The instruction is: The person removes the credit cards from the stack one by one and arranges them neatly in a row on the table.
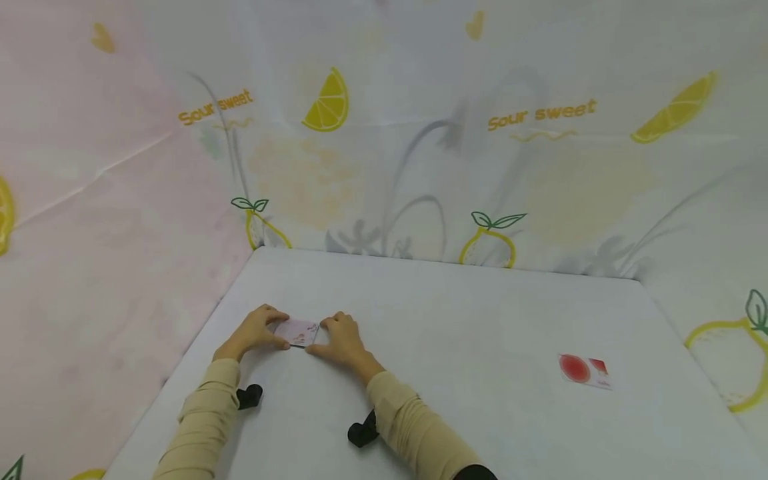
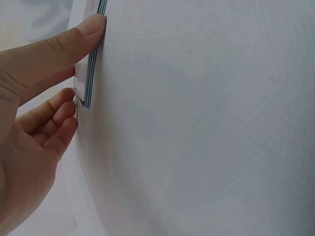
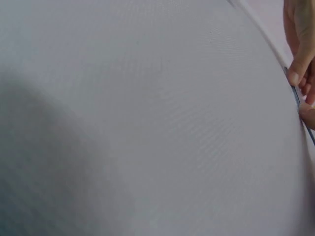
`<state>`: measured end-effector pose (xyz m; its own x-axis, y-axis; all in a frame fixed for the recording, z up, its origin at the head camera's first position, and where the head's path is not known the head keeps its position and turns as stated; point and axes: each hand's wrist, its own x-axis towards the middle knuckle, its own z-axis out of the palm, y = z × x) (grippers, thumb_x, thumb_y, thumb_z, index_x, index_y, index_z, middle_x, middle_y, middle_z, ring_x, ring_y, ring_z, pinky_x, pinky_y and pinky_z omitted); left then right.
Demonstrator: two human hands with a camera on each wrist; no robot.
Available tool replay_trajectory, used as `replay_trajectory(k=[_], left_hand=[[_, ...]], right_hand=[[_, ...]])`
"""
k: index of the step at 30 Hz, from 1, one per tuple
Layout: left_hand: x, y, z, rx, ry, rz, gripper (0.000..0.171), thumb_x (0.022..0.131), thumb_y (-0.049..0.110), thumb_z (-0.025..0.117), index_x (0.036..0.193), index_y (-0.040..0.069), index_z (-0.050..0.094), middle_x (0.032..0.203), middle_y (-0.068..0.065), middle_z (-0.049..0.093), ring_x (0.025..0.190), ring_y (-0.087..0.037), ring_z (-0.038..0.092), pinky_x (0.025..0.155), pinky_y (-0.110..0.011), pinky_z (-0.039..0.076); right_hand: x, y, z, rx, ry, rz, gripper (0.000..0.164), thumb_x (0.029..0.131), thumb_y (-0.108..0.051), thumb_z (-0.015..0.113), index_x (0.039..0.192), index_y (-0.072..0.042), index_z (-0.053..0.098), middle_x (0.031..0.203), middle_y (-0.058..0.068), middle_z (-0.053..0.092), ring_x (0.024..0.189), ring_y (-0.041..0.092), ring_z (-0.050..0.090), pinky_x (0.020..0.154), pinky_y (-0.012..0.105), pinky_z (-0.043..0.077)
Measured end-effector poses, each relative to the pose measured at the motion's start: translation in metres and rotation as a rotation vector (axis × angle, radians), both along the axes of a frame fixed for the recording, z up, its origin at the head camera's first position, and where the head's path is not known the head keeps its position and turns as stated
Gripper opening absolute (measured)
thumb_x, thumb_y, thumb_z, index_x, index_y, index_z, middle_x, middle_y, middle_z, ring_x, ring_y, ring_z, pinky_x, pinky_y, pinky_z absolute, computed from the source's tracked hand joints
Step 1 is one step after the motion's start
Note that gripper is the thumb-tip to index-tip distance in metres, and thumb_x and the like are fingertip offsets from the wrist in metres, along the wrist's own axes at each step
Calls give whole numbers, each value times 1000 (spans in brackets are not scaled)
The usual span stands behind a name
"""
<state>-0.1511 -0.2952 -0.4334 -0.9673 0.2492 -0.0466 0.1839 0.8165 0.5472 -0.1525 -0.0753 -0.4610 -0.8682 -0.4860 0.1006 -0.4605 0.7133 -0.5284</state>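
Observation:
A small stack of flat cards (image 1: 297, 331), pale pink on top with small printed figures, lies low over the white table at the left. Its layered dark and light edges (image 2: 90, 81) show in the left wrist view. My left hand (image 1: 257, 331) grips its left end, thumb (image 2: 56, 51) along the near long edge and fingers at the far side. At the right end my right hand (image 1: 343, 341) pinches the stack between the thumb at the near corner and the index finger at the far one. Only the right thumb tip (image 3: 308, 116) shows in the right wrist view.
Off to the right on the table (image 1: 456, 373) lies a single card (image 1: 585, 371) with a red circle and a red shape. A printed lemon backdrop (image 1: 384, 133) rises behind the table and along both sides.

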Motion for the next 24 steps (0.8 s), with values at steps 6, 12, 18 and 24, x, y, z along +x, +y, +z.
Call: replay_trajectory(k=[6, 12, 18, 24], left_hand=[[2, -2, -1, 17, 5, -2, 60, 61, 14, 88, 110, -9, 63, 103, -22, 54, 98, -40, 53, 89, -55, 42], [2, 1, -1, 33, -8, 1, 60, 59, 12, 88, 110, -10, 63, 103, -23, 54, 98, -39, 52, 89, -55, 41], [3, 3, 2, 29, 9, -7, 58, 59, 12, 88, 108, -10, 63, 101, -23, 55, 98, -40, 53, 90, -55, 42], [4, 2, 0, 54, 16, 4, 59, 59, 10, 88, 108, -9, 62, 102, -24, 55, 101, -44, 53, 90, -55, 42]], right_hand=[[5, -12, -3, 48, 59, -43, 56, 78, -52, 70, 114, -9, 64, 106, 5, 55, 97, 18, 50, 84, 31, 41], [5, -18, 3, 92, 44, -89, 58, 75, -54, 72, 114, -13, 62, 103, 4, 56, 94, 19, 50, 81, 31, 42], [2, -21, 9, 89, -52, -125, 56, 73, -52, 75, 112, -14, 61, 103, 3, 59, 95, 19, 51, 81, 32, 40], [3, -24, 7, 17, -81, -162, 56, 70, -46, 80, 108, -13, 56, 99, 1, 57, 92, 19, 51, 78, 31, 38]])
